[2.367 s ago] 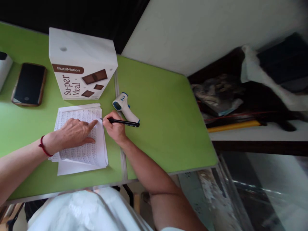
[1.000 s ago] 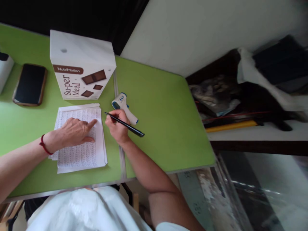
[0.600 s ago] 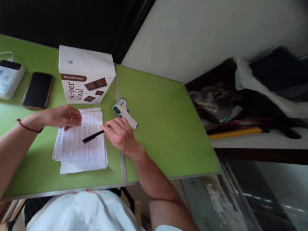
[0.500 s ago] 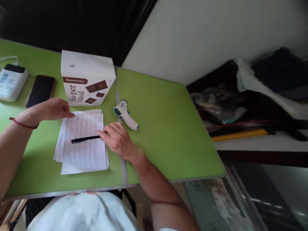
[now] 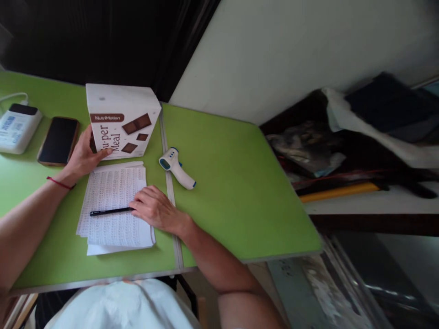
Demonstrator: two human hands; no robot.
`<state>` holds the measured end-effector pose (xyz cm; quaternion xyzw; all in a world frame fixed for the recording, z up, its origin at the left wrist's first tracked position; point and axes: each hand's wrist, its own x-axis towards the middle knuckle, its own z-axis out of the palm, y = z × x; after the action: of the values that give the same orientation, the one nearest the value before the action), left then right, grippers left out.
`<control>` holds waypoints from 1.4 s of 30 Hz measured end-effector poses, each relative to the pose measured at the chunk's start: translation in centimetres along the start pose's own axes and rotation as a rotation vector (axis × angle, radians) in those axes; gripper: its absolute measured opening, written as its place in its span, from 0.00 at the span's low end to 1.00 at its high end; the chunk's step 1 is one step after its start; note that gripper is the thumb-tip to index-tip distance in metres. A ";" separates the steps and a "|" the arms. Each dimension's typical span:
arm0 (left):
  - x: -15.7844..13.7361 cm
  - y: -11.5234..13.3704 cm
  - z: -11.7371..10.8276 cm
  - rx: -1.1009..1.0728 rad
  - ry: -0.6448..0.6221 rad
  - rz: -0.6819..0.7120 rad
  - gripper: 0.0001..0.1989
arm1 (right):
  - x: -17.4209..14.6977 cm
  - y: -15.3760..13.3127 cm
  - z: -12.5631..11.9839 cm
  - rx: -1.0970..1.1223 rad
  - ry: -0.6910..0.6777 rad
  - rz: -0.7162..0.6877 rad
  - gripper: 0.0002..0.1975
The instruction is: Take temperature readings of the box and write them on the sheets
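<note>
My left hand (image 5: 83,153) is at the lower left corner of a white NutriMotion box (image 5: 123,98). Its thumb presses on the printed front and the fingers wrap round the left side, partly hidden. My right hand (image 5: 156,209) rests on the right part of a stack of closely written paper sheets (image 5: 115,187), closed on one end of a black pen (image 5: 109,211). The pen lies nearly level across the sheets, pointing left. A white and blue infrared thermometer (image 5: 178,169) lies just beyond my right hand, to the right of the papers.
Left of the box lie a phone (image 5: 59,140) and a white power bank (image 5: 19,128) with a cable. The green table (image 5: 240,192) has a seam near its middle. A wall stands behind it, and a cluttered shelf (image 5: 343,201) is at the right.
My left hand has gone from above the papers' upper left to the box and taken hold of its side. My right hand and the pen have shifted slightly left and nearer.
</note>
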<state>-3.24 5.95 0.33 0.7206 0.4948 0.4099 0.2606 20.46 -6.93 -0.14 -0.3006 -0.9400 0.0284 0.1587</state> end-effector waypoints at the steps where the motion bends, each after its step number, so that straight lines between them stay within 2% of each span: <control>1: -0.2 0.4 -0.1 -0.034 -0.003 -0.010 0.34 | 0.0 0.0 0.1 0.014 0.015 0.000 0.07; 3: -0.8 1.3 -0.3 -0.099 -0.012 -0.024 0.31 | -0.1 0.4 0.4 0.033 0.076 0.010 0.09; 5: -1.3 2.0 -0.5 -0.123 -0.012 -0.042 0.29 | -0.2 1.2 0.7 0.026 0.197 0.080 0.09; 7: -1.7 2.4 -0.6 -0.131 -0.029 -0.068 0.28 | -0.6 2.6 0.8 -0.042 0.347 0.267 0.08; 9: -2.0 2.5 -0.6 -0.144 -0.066 -0.092 0.28 | -1.3 4.3 0.5 -0.178 0.442 0.554 0.09; 11: -2.3 2.5 -0.7 -0.150 -0.115 -0.111 0.29 | -2.1 5.8 -0.1 -0.270 0.407 0.810 0.23; 13: -2.5 2.5 -0.8 -0.132 -0.152 -0.121 0.28 | -3.0 6.8 -0.5 -0.267 0.288 0.962 0.31; 15: -2.6 2.5 -0.8 -0.105 -0.180 -0.124 0.28 | -3.6 7.3 -0.7 -0.183 0.159 1.026 0.26; 17: -2.7 2.5 -0.9 -0.077 -0.194 -0.122 0.29 | -3.7 7.5 -0.8 -0.061 0.098 1.061 0.17; 18: -2.8 2.6 -0.8 -0.061 -0.196 -0.120 0.29 | -3.5 7.5 -0.8 0.009 0.110 1.085 0.14; 20: -2.8 2.6 -0.8 -0.017 -0.190 -0.117 0.30 | -2.9 7.2 -0.9 0.188 0.230 1.136 0.14; 22: -2.9 2.6 -0.7 0.030 -0.185 -0.111 0.30 | -2.0 6.3 -1.1 0.428 0.446 1.120 0.18; 24: -2.9 2.6 -0.6 0.055 -0.196 -0.099 0.29 | -1.1 4.6 -1.3 0.705 0.656 0.988 0.18; 25: -2.9 2.6 -0.6 0.055 -0.207 -0.094 0.28 | -0.6 3.5 -1.3 0.855 0.697 0.905 0.17; 26: -2.8 2.5 -0.6 0.046 -0.218 -0.090 0.28 | -0.1 2.3 -1.3 1.018 0.715 0.819 0.16; 28: -2.8 2.4 -0.5 0.023 -0.239 -0.090 0.27 | 0.8 0.0 -1.0 1.328 0.643 0.701 0.16; 30: -2.7 2.3 -0.6 0.008 -0.255 -0.095 0.27 | 1.6 -1.9 -0.4 1.493 0.587 0.708 0.15; 33: -2.6 2.1 -0.7 0.006 -0.272 -0.089 0.27 | 2.4 -3.0 0.7 1.568 0.579 0.765 0.15; 38: -2.5 2.0 -0.9 -0.003 -0.296 -0.122 0.34 | 3.0 -2.7 1.8 1.596 0.637 0.795 0.16; 42: -2.5 2.1 -1.0 -0.021 -0.314 -0.159 0.33 | 3.0 -2.7 2.1 1.577 0.625 0.792 0.15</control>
<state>-3.44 2.86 1.65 0.7315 0.4993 0.2756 0.3736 15.99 -7.34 -0.90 -0.3985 -0.3929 0.6277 0.5411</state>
